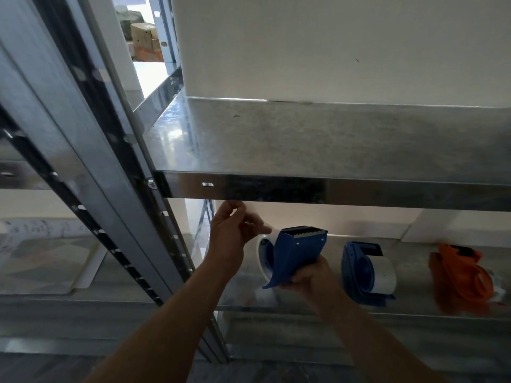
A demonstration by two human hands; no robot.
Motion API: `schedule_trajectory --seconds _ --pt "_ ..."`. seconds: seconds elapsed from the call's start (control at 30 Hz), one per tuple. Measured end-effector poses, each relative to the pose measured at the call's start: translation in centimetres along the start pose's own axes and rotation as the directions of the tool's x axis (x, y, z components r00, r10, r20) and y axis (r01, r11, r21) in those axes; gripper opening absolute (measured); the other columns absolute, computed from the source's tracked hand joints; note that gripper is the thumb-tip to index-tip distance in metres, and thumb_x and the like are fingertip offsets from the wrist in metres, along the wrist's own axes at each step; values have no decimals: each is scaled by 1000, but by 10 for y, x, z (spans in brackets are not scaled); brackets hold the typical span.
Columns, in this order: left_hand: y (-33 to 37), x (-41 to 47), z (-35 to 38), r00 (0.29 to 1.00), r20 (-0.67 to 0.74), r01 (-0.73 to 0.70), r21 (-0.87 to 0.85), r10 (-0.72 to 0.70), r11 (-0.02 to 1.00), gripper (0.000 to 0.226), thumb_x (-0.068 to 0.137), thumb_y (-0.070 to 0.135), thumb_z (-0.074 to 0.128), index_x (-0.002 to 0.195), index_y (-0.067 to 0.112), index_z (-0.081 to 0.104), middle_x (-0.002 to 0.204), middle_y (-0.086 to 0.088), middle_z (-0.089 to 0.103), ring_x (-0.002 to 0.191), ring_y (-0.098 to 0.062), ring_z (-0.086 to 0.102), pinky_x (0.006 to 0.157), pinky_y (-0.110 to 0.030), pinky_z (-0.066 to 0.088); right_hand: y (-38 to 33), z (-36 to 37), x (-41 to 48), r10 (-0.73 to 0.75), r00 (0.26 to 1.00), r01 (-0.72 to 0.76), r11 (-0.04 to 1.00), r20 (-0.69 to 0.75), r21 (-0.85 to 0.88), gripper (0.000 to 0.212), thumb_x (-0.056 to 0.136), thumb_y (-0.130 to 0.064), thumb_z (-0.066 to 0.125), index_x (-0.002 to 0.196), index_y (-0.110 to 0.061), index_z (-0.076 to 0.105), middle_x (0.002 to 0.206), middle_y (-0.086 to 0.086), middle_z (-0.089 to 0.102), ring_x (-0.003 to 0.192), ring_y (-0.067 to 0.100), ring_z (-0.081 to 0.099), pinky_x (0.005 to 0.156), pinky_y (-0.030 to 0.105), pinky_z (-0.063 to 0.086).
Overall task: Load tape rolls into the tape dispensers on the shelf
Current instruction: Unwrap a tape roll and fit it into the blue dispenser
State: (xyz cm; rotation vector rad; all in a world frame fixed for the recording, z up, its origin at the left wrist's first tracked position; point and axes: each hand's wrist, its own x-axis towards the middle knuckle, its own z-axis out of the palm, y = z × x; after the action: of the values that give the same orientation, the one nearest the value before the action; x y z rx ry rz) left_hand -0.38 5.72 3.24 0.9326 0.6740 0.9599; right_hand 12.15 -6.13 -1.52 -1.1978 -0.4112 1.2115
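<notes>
**Q:** quick q, where's the blue dispenser [297,250] rn and who's got it?

**A:** Right hand [312,277] has it, fingers wrapped round the handle from below, held just above the lower shelf [409,252], left end. Cutter teeth point up, w/ a white tape roll [262,251] sitting in it on the left side.

**Q:** and the left hand [232,233]?

**A:** Up beside the roll, right under the front lip of the upper shelf [304,139]. Thumb + fingers curled together, pinching what looks like the loose tape end [255,217], a pale see-thru strip running up from the roll. Bit blurry tbh, but the pinch is closed on it.

**Q:** anything else on that shelf?

**A:** Yep. A second blue dispenser [356,269] lies on its side just right of the held one, w/ its own white roll [384,272] in it. Further right is an orange dispenser [459,272], also lying down; can't tell if it's got a roll. Neither is touching a hand.

**Q:** bg?

**A:** Metal upright [124,150] on the left, cardboard boxes [143,37] far back behind it, pale wall behind the shelves.
</notes>
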Motion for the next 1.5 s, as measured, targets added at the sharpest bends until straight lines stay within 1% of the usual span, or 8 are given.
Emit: schedule_trajectory --seconds 0.43,0.67,0.8,0.9,1.1,1.2,1.33,1.5 --pt "3 3 2 1000 11 -6 12 6 1000 26 101 3 36 87 7 58 62 -13 62 56 -31 65 65 -40 59 -1 0 4 61 998 -61 998 8 7 59 43 8 53 102 0 61 106 21 63 104 42 58 80 64 54" --pt "3 2 3 998 13 63 -46 -62 997 25 102 6 37 89 8 59 63 -11 63 55 -27 64 64 -40 59 0 0 3 99 994 -103 985 35 136 66 44 12 50 108 -3 58 112 20 60 105 40 57 78 64 53" --pt "6 2 4 997 14 76 3 -76 997 22 101 7 39 89 9 58 62 -10 63 53 -25 63 68 -44 58 -3 -3 -1 99 994 -100 995 40 10 52 54 19 50 98 -6 61 104 18 62 102 40 57 90 72 43" --pt "7 1 5 997 12 79 60 -79 995 21 102 8 39 91 9 56 63 -10 64 53 -27 65 71 -47 55 -2 -7 0 103 994 -102 992 18 -70 49 69 29 40 95 -7 61 101 16 62 100 39 57 84 64 49" --pt "11 2 9 997 28 62 232 -70 971 24 102 12 41 88 4 59 70 -13 67 61 -33 68 65 -42 55 -5 -10 1 74 997 -69 963 9 -260 44 65 24 51 93 -8 62 93 13 66 91 32 63 74 51 57" --pt "15 -1 13 996 73 42 231 -60 972 31 102 10 41 79 5 62 71 -14 67 60 -31 67 64 -40 56 -3 -12 4 85 996 -82 978 7 -194 51 52 13 58 101 1 62 100 19 65 95 37 64 62 45 60" --pt "16 -5 16 994 103 21 211 -44 977 31 101 8 40 78 3 60 68 -14 67 56 -27 65 62 -39 56 4 -16 8 86 996 -86 987 -1 -136 67 42 6 57 110 5 59 108 25 62 101 45 61 66 50 59" --pt "18 -3 19 992 90 53 306 -84 951 28 102 14 41 87 -2 58 72 -16 67 59 -30 67 56 -32 54 -3 -12 -2 -25 996 59 907 88 -417 45 45 5 60 86 -13 63 74 -2 68 74 10 66 57 29 54"
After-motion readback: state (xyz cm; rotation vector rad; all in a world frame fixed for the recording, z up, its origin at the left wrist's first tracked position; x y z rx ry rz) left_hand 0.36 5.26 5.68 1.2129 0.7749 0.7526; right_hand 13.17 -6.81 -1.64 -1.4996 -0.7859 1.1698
